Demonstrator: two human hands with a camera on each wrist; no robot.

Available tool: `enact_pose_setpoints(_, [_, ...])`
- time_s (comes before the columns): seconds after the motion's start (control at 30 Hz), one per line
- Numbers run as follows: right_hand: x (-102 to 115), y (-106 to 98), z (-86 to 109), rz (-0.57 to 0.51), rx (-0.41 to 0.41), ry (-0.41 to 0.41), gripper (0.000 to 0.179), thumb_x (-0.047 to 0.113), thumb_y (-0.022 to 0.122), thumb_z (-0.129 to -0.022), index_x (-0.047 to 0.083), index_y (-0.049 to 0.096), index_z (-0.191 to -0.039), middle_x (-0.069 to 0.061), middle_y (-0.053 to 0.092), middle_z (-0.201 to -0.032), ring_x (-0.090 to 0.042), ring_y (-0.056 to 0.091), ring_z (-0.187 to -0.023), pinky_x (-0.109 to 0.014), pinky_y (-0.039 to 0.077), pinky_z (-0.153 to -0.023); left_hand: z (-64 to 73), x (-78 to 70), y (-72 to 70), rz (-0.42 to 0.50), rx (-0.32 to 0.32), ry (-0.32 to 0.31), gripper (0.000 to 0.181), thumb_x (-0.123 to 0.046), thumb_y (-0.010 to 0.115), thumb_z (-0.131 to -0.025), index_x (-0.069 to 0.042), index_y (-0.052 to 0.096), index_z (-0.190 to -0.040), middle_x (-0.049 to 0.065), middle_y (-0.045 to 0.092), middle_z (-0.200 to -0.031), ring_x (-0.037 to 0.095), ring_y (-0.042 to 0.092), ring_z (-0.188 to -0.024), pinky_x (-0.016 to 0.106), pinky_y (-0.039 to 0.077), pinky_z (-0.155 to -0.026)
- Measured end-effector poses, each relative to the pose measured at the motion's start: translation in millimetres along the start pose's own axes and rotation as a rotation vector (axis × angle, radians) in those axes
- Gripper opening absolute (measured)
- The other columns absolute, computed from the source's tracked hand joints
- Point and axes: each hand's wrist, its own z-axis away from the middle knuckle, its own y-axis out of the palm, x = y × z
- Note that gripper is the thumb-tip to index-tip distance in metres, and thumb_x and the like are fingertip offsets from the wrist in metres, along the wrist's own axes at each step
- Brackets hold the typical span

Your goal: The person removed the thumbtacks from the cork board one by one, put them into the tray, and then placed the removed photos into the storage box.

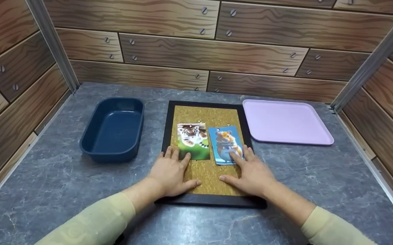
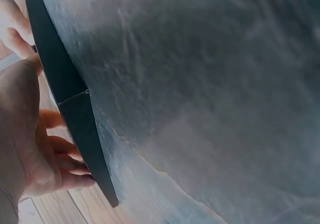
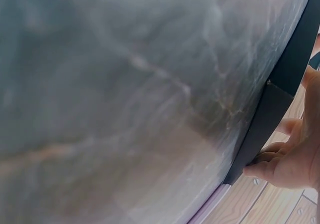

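A black-framed cork board (image 1: pixel 199 178) lies flat on the table. My left hand (image 1: pixel 172 174) rests on its lower left side with fingers spread, the index fingertip at the lower edge of a tiger cub picture (image 1: pixel 196 149). On the lower right side lies my right hand (image 1: pixel 256 173), spread too, with its index finger over the corner of a blue hamster picture (image 1: pixel 222 149). Small pins show at the tops of both pictures. In the left wrist view, the left hand (image 2: pixel 35 139) is beside the dark frame edge (image 2: pixel 75 108); the right wrist view has the right hand (image 3: pixel 295 149) likewise.
Left of the board stands a deep dark blue bin (image 1: pixel 109 154) with nothing in it. A flat lilac tray (image 1: pixel 284 122) lies to the right, close against the frame's upper right side. Wood-patterned panels (image 1: pixel 169 51) wall in the grey marbled table (image 1: pixel 53 170) at the back and sides.
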Motion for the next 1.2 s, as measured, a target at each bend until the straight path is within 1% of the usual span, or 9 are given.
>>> enact_pose_setpoints(0.23, [0.6, -0.9, -0.2, 0.006, -0.001, 0.003, 0.102, 0.083, 0.057, -0.091, 0.013, 0.043, -0.164, -0.035, 0.019, -0.168, -0.052, 0.021, -0.156, -0.072, 0.033, -0.115, 0.1, -0.3, 0.3, 0.008, 0.002, -0.009, 0.104, -0.087, 0.036, -0.095, -0.009, 0.041, -0.164, 0.036, 0.034, -0.162, 0.055, 0.032, -0.151, 0.067, 0.035, -0.117])
enact_pose_setpoints(0.47, [1.2, -1.8, -0.1, 0.006, 0.009, 0.003, 0.104, 0.085, 0.055, -0.090, 0.014, 0.041, -0.165, -0.035, 0.018, -0.169, -0.052, 0.020, -0.156, -0.071, 0.032, -0.116, 1.2, 1.6, 2.4, 0.064, -0.023, -0.010, 0.105, -0.087, 0.041, -0.094, -0.008, 0.039, -0.165, 0.034, 0.033, -0.163, 0.054, 0.031, -0.152, 0.068, 0.031, -0.119])
enact_pose_setpoints(0.67, [0.5, -1.1, 0.9, -0.005, -0.002, 0.001, 0.103, 0.084, 0.057, -0.090, 0.014, 0.042, -0.165, -0.034, 0.018, -0.169, -0.052, 0.020, -0.156, -0.072, 0.033, -0.115, 3.2, 2.7, 3.5, 0.089, -0.050, -0.002, 0.106, -0.085, 0.046, -0.093, -0.007, 0.038, -0.165, 0.035, 0.033, -0.163, 0.054, 0.032, -0.151, 0.067, 0.031, -0.119])
enact_pose_setpoints(0.8, [0.5, -0.1, 1.2, -0.018, -0.014, -0.003, 0.102, 0.082, 0.059, -0.090, 0.014, 0.043, -0.164, -0.035, 0.019, -0.169, -0.051, 0.021, -0.156, -0.072, 0.034, -0.114, 4.5, 2.4, 2.9, 0.091, -0.054, 0.001, 0.107, -0.085, 0.047, -0.093, -0.007, 0.035, -0.166, 0.036, 0.032, -0.164, 0.054, 0.033, -0.151, 0.066, 0.032, -0.119])
enact_pose_setpoints(1.0, [-0.2, 0.5, 0.7, -0.014, -0.011, -0.002, 0.103, 0.083, 0.058, -0.090, 0.014, 0.043, -0.164, -0.035, 0.019, -0.168, -0.052, 0.021, -0.156, -0.072, 0.033, -0.115, 6.0, 0.8, 1.7, 0.083, -0.068, 0.000, 0.110, -0.085, 0.047, -0.093, -0.005, 0.032, -0.167, 0.036, 0.032, -0.163, 0.055, 0.034, -0.149, 0.067, 0.035, -0.117])
enact_pose_setpoints(1.1, [-0.2, 0.4, 0.7, -0.010, -0.012, -0.002, 0.104, 0.084, 0.058, -0.089, 0.014, 0.042, -0.164, -0.035, 0.019, -0.168, -0.052, 0.022, -0.155, -0.072, 0.033, -0.115, 5.8, 0.5, 0.2, 0.073, -0.080, 0.014, 0.108, -0.084, 0.049, -0.093, -0.006, 0.033, -0.166, 0.036, 0.033, -0.163, 0.055, 0.035, -0.149, 0.068, 0.035, -0.117])
enact_pose_setpoints(1.2, [-0.1, 0.5, 0.4, -0.007, -0.011, 0.000, 0.104, 0.084, 0.057, -0.089, 0.014, 0.042, -0.164, -0.035, 0.019, -0.168, -0.052, 0.021, -0.155, -0.072, 0.033, -0.115, 3.5, 0.5, -2.6, 0.051, -0.091, 0.059, 0.104, -0.081, 0.052, -0.094, -0.008, 0.035, -0.166, 0.033, 0.034, -0.164, 0.052, 0.037, -0.150, 0.068, 0.034, -0.117])
